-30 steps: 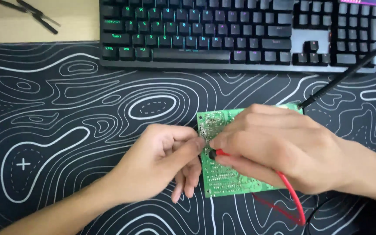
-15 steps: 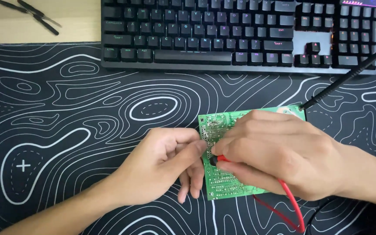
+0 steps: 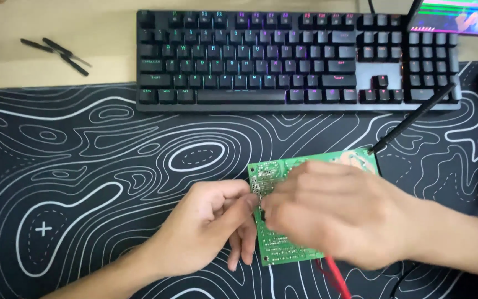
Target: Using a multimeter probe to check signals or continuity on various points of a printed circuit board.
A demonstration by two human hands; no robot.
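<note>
my left hand (image 3: 206, 235) pinching the green board's (image 3: 283, 252) left edge on the black mat (image 3: 84, 182), right hand (image 3: 333, 216) closed round a red probe (image 3: 336, 274) pressed to it, keyboard (image 3: 294, 55) behind on the worktop (image 3: 45, 66)

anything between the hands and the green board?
Nothing visible. The left hand touches the green circuit board at its left edge, and the right hand lies over it, gripping a red probe.
</note>
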